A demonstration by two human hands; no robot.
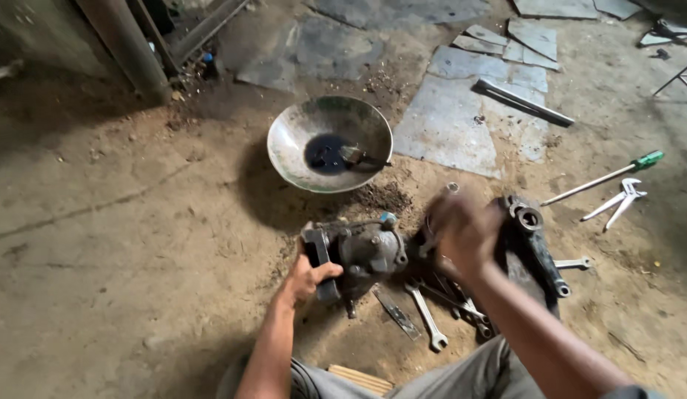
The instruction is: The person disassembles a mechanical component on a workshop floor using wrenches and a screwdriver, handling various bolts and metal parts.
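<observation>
The person sits on the dirt floor [114, 244], knees cut off by the bottom edge of the view, so only the forearms and a strip of grey trousers show. The left hand [308, 278] is wrapped tight around the near end of a greasy metal housing [362, 253] that lies on the ground at the centre of the view. The fingers cover that end, so how it finishes there is hidden.

The right hand [461, 233] hovers at the housing's three o'clock side, smeared by motion. It seems half curled, but I cannot tell whether it grips anything, or whether it touches the housing at all. A small pale ring-like piece at its twelve o'clock may be part of what it handles; too blurred to say.

Behind the right forearm, at three o'clock, lies a dark cast bracket [535, 244], partly hidden by the arm. Several spanners [428, 318] are scattered at the housing's five o'clock, some running under the arm.

At twelve o'clock sits a metal bowl [329, 144] with a pool of black oil and small parts in it that I cannot make out. Out at two o'clock lie a green-handled screwdriver [602, 177] and a pair of pliers [617, 203].
</observation>
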